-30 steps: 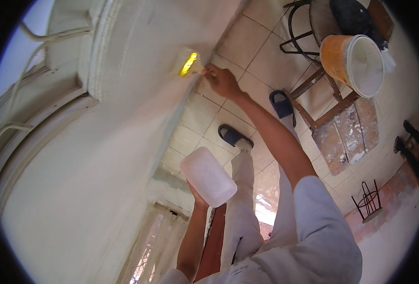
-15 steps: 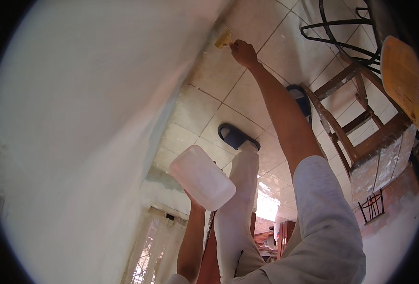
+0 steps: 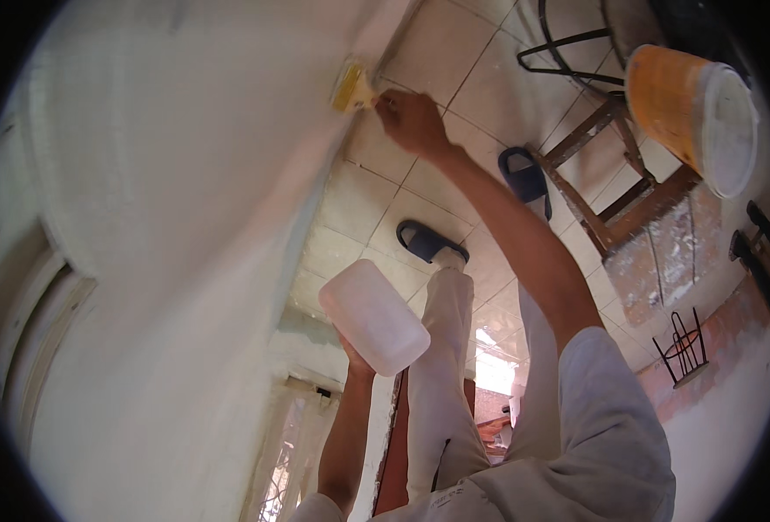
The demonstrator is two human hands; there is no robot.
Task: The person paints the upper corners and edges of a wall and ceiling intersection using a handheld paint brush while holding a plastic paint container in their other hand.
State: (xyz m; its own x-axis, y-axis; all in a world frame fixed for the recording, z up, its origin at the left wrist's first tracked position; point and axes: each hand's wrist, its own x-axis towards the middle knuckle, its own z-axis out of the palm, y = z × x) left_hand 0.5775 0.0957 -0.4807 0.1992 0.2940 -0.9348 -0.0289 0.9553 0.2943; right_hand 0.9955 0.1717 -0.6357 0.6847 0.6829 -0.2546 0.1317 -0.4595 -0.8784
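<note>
My right hand (image 3: pixel 413 122) is stretched out far ahead, closed around the handle of a paintbrush (image 3: pixel 353 89). The brush has a pale handle and yellowish bristles, and its head lies at the white wall (image 3: pixel 167 226), just above the wall's foot. Closer to my body, my left hand (image 3: pixel 358 358) holds a translucent white rectangular plastic tub (image 3: pixel 376 317). The tub hides most of that hand's fingers. Whether anything is inside the tub, I cannot tell.
A worn wooden stool (image 3: pixel 615 174) spattered with paint stands to the right, with an orange and white bucket (image 3: pixel 694 117) by it. Black curved metal legs (image 3: pixel 568 56) are beyond. I wear dark slippers (image 3: pixel 428 242) on a tiled floor (image 3: pixel 359 200). A small black rack-like stand (image 3: pixel 682 350) is farther right.
My right hand has swung left and slightly nearer, bringing the paintbrush from over the floor's edge to the wall. The tub is almost unmoved. The view has shifted, showing more of the bucket.
</note>
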